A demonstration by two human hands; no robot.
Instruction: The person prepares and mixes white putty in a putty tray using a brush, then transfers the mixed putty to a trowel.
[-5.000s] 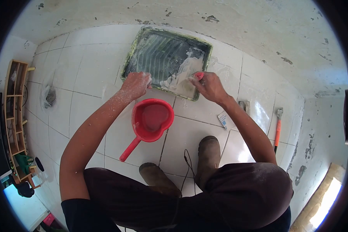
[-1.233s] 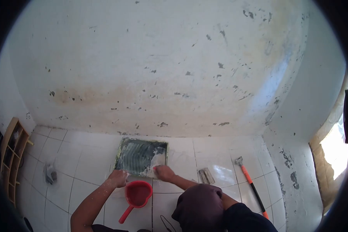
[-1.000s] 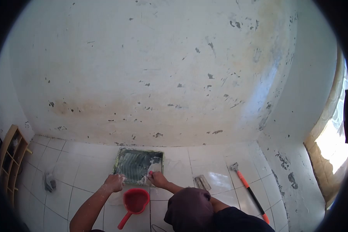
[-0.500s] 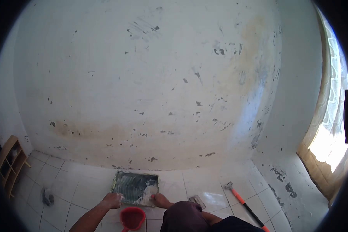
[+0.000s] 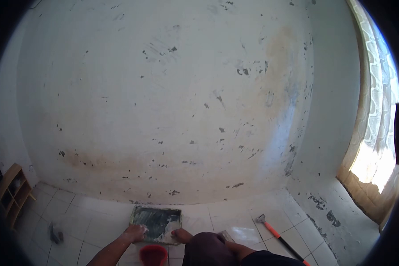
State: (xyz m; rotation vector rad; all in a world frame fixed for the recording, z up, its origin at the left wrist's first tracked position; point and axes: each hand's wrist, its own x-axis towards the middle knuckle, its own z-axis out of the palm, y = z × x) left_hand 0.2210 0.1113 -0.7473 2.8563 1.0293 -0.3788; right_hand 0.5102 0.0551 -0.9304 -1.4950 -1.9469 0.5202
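Observation:
A dark rectangular tray [image 5: 157, 222] with whitish paste in it lies on the tiled floor near the wall. At its lower left corner is my left hand [image 5: 135, 232], closed, with white residue on the fingers; what it grips is too small to tell. My right hand [image 5: 181, 236] is closed at the tray's lower right, around something red that barely shows. Just below the tray sits a red container [image 5: 153, 256]. A dark rounded shape, my knee, partly covers my right forearm.
A long-handled scraper [image 5: 272, 230] with an orange and black handle lies right. A flat tool [image 5: 226, 236] is partly hidden beside my knee. A grey object [image 5: 55, 234] and a wooden shelf [image 5: 17, 193] are left. The scuffed wall [image 5: 164, 111] rises ahead; a curtain [image 5: 372, 111] hangs right.
The view has tilted slightly up, so the tray, floor objects and wall marks sit lower. My left hand has shifted slightly right relative to the tray; my right hand stays at its lower right.

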